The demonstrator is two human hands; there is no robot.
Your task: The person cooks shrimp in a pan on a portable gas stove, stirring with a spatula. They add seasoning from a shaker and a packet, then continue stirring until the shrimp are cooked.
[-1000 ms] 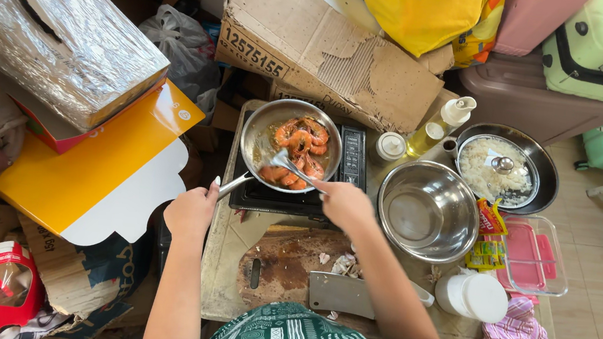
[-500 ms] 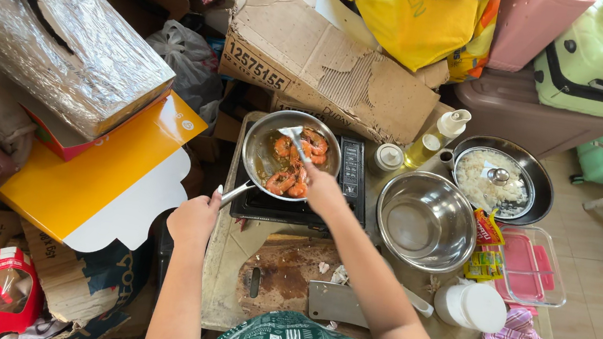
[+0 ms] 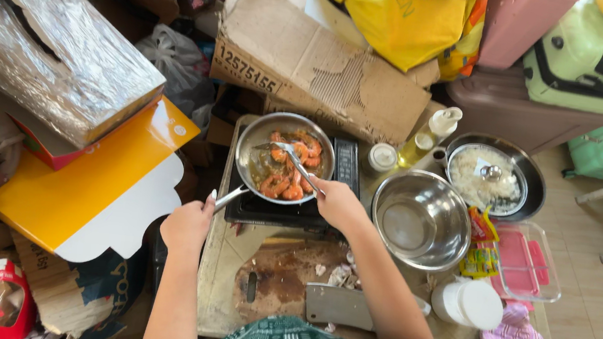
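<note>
The left hand (image 3: 188, 226) gripped the pan handle (image 3: 230, 198), steadying the pan (image 3: 253, 140) while the right hand (image 3: 339, 204), closed around a spatula (image 3: 293, 159), turned shrimp (image 3: 283, 185).

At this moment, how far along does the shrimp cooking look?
Well along: the shrimp in the pan are already orange. In hand: the left hand grips the pan handle while the right hand works a metal spatula among them. Left: the steel bowl beside the stove is empty, so nothing is served.

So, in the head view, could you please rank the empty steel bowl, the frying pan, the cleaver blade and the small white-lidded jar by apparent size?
1. Empty steel bowl and frying pan: too alike to separate.
2. Cleaver blade.
3. Small white-lidded jar.
</note>
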